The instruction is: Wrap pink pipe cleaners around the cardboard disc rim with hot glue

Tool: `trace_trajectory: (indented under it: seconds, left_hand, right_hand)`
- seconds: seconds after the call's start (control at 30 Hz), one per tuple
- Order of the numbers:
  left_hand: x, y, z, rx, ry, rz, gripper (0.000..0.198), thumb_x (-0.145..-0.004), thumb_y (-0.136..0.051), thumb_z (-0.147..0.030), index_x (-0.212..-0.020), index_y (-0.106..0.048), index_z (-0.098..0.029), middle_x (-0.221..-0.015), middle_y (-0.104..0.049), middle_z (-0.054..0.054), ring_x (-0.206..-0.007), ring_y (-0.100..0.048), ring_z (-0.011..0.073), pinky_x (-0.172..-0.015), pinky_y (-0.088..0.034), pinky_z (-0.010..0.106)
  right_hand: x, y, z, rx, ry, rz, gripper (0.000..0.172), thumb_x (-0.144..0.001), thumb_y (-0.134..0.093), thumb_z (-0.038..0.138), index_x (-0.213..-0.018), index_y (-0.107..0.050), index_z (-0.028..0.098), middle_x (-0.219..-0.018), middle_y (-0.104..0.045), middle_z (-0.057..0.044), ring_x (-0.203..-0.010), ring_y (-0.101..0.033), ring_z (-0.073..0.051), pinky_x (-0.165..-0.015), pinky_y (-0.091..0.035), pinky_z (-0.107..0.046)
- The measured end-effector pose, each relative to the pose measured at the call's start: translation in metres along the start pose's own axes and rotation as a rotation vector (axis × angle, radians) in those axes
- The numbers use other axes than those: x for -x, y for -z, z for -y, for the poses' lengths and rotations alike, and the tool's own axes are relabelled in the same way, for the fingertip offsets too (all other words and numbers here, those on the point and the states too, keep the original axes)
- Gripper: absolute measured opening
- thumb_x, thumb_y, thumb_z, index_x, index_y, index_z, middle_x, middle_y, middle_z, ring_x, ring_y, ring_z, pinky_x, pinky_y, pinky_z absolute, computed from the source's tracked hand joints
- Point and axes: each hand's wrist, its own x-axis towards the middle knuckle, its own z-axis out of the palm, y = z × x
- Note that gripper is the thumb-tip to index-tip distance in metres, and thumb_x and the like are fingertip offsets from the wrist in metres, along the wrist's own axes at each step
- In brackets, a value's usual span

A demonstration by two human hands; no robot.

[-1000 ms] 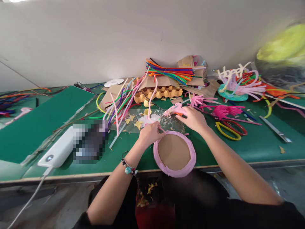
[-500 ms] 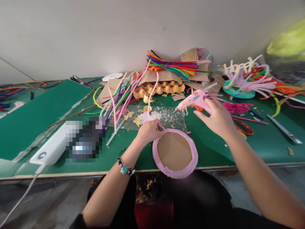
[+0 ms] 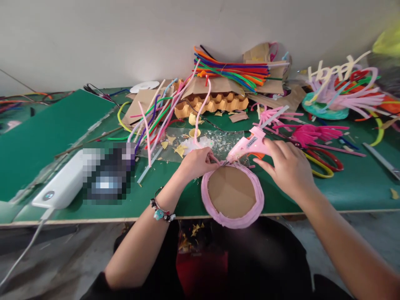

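My right hand (image 3: 286,168) is wrapped round the handle of a pink hot glue gun (image 3: 248,146), a clear glue stick (image 3: 275,116) poking out of its back. The gun's nozzle is at the upper rim of a round cardboard disc (image 3: 231,191), which is edged with pink pipe cleaner (image 3: 256,200). My left hand (image 3: 200,164) pinches a pale pink pipe cleaner (image 3: 203,109) at that same rim, just left of the nozzle. The loose length of this pipe cleaner curves up and away behind my fingers. The disc overhangs the table's front edge.
Behind lie an orange egg tray (image 3: 215,104) and a bundle of coloured pipe cleaners (image 3: 231,68). A white power bank (image 3: 62,183) with a cable sits at left. On the right are a "Happy" pipe-cleaner piece (image 3: 328,110), pink pipe-cleaner flowers (image 3: 312,133) and a metal blade-like strip (image 3: 381,160).
My right hand has brought the glue gun down and left, from above the table to the disc's rim. My left hand keeps its pinch there. The view has shifted slightly.
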Motion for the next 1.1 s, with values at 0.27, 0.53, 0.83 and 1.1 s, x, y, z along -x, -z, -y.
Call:
trace_trajectory:
  seconds: [0.27, 0.53, 0.83, 1.1]
  left_hand:
    - [0.0, 0.001, -0.001, -0.01, -0.001, 0.032, 0.013, -0.067, -0.06, -0.026, -0.07, -0.05, -0.018, -0.058, -0.054, -0.004, -0.059, -0.053, 0.0121, -0.052, -0.033, 0.022]
    - [0.0, 0.001, 0.002, 0.004, -0.026, 0.025, 0.013, -0.067, -0.059, -0.027, -0.069, -0.051, -0.018, -0.057, -0.054, -0.004, -0.056, -0.051, 0.0108, -0.05, -0.032, 0.021]
    - [-0.001, 0.002, 0.001, 0.01, -0.013, 0.059, 0.015, -0.07, -0.06, -0.029, -0.071, -0.05, -0.018, -0.059, -0.054, -0.004, -0.056, -0.05, 0.0109, -0.052, -0.032, 0.022]
    - [0.0, 0.003, 0.001, 0.002, -0.008, 0.059, 0.014, -0.07, -0.06, -0.028, -0.073, -0.053, -0.018, -0.059, -0.054, -0.004, -0.055, -0.049, 0.0105, -0.051, -0.031, 0.022]
  right_hand:
    - [-0.002, 0.003, 0.003, 0.052, 0.036, -0.019, 0.039, -0.084, -0.043, 0.035, -0.115, -0.047, 0.012, -0.087, -0.058, -0.013, -0.078, -0.053, -0.024, -0.066, -0.041, -0.035]
    - [-0.001, 0.006, 0.004, 0.039, 0.019, -0.013, 0.041, -0.084, -0.042, 0.03, -0.123, -0.042, 0.017, -0.086, -0.057, -0.011, -0.078, -0.051, -0.024, -0.067, -0.039, -0.035]
    - [-0.002, 0.009, 0.001, 0.08, 0.038, -0.019, 0.038, -0.086, -0.04, 0.03, -0.122, -0.044, 0.017, -0.086, -0.058, -0.01, -0.074, -0.051, -0.023, -0.068, -0.038, -0.035]
    - [-0.003, 0.014, 0.001, 0.096, 0.007, 0.006, 0.039, -0.086, -0.037, 0.032, -0.122, -0.044, 0.019, -0.086, -0.058, -0.01, -0.077, -0.051, -0.024, -0.067, -0.037, -0.036]
